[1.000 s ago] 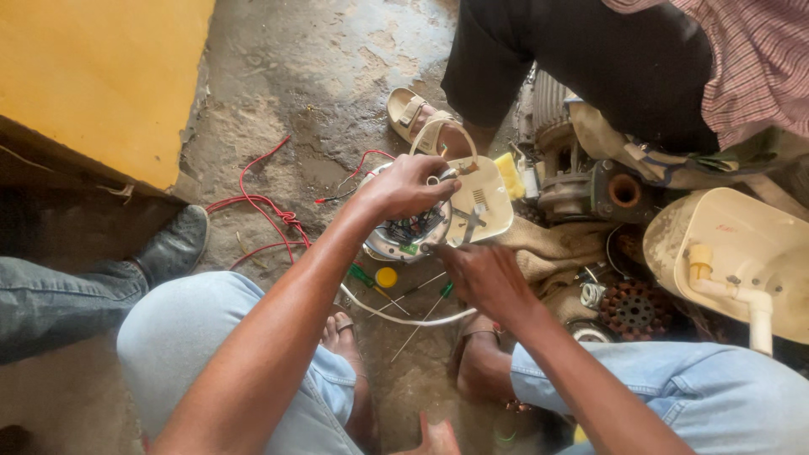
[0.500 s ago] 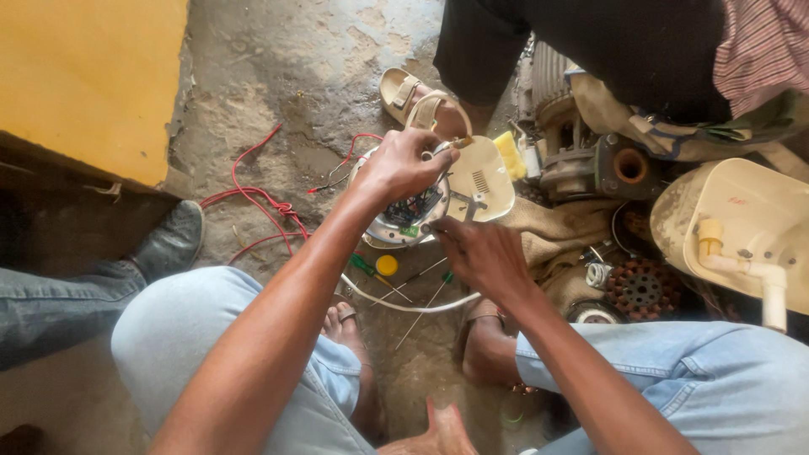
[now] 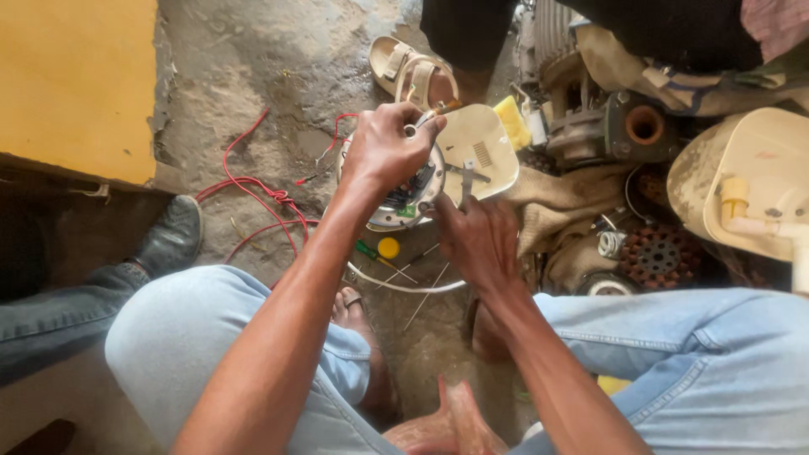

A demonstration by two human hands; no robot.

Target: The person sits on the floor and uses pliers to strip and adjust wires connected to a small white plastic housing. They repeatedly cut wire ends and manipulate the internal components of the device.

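Motor unit [image 3: 421,181]: a round, cream-cased part with dark windings and coloured wires exposed inside was seen low over the concrete floor [image 3: 253,67], between the person's knees.
Cover [image 3: 476,152]: a cream, rounded plate with a small slotted vent was tilted up at the unit's right edge.
Left hand [image 3: 383,152]: its fingers were clenched around a thin metal tool [image 3: 430,114] at the unit's top.
Right hand [image 3: 480,240]: it was set against the unit's lower right edge; whether its fingers gripped it could not be told.
Red wires [image 3: 261,198]: these were trailed across the floor to the left of the unit.
Screwdriver [image 3: 379,257]: a green-handled one was lying just below the unit.
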